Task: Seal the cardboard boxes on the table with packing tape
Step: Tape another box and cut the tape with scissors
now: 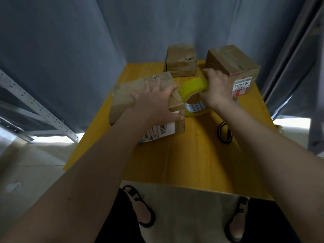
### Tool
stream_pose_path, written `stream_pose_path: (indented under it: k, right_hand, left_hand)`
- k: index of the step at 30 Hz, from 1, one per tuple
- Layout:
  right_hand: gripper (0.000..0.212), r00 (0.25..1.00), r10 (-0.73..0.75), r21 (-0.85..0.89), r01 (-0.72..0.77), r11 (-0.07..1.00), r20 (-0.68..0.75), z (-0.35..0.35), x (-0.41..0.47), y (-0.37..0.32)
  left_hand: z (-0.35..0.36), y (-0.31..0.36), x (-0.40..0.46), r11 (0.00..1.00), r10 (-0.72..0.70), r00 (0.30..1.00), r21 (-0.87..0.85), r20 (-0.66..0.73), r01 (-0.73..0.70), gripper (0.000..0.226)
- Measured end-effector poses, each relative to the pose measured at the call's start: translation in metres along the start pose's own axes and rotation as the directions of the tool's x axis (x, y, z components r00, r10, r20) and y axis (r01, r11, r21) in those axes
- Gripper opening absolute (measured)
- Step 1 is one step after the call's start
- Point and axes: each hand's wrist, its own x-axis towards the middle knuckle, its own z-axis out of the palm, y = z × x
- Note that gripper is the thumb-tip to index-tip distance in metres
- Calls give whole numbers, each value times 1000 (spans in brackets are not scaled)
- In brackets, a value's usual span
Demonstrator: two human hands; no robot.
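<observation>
Three cardboard boxes stand on the yellow table (192,155). My left hand (156,100) lies spread, fingers straight, on top of the nearest box (122,95), which carries a white barcode label on its front. Just right of that box, my right hand (217,90) grips a large roll of yellowish packing tape (191,86), thumb through its core. The roll touches the box's right edge. A second box (180,60) sits at the far middle. A third box (233,62), with a red-and-white label, sits at the far right behind my right hand.
A small dark tape roll (225,133) lies on the table under my right forearm. Blue curtains hang behind and to both sides. A metal shelf frame (35,106) stands at the left. My sandalled feet show below the table's near edge.
</observation>
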Motion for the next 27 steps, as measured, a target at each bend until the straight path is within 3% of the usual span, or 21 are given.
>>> stream_pose_path:
  k: [2,5,9,13,16,20,22,24,27]
  right_hand:
    - [69,984,-147,-132,159,978,96,-2,3,-9]
    - [60,957,-231,-247,270,930,177,-5,1,-10]
    - [52,947,-263,-403,317,859,187,-3,0,-16]
    - [44,947,-271,-487,321,812,173,2,3,-23]
    - [48,942,-266,-531,335,778,204,5,6,-28]
    - [53,931,-270,-587,365,723,247,10,8,-38]
    - [47,933,-303,-560,359,747,193,9,6,-32]
    - [47,935,-342,-449,345,825,90,10,2,-19]
    - [65,985,-164,-139,157,978,-46,8,-5,1]
  left_hand:
    - [-1,4,0,999,52,998,17,-25,-52,101]
    - [-4,11,2,988,144,988,61,-48,-141,105]
    - [-17,16,11,986,162,986,29,44,-163,104]
    - [-20,22,14,973,151,979,152,134,-171,103]
    - [-21,26,14,949,158,979,255,125,-186,98]
    - [-28,29,15,824,255,958,490,129,-285,99]
    - [-29,29,16,770,311,941,544,135,-333,96]
    - [-28,28,15,779,339,932,517,130,-355,89]
    - [-26,25,15,796,366,924,478,109,-372,81]
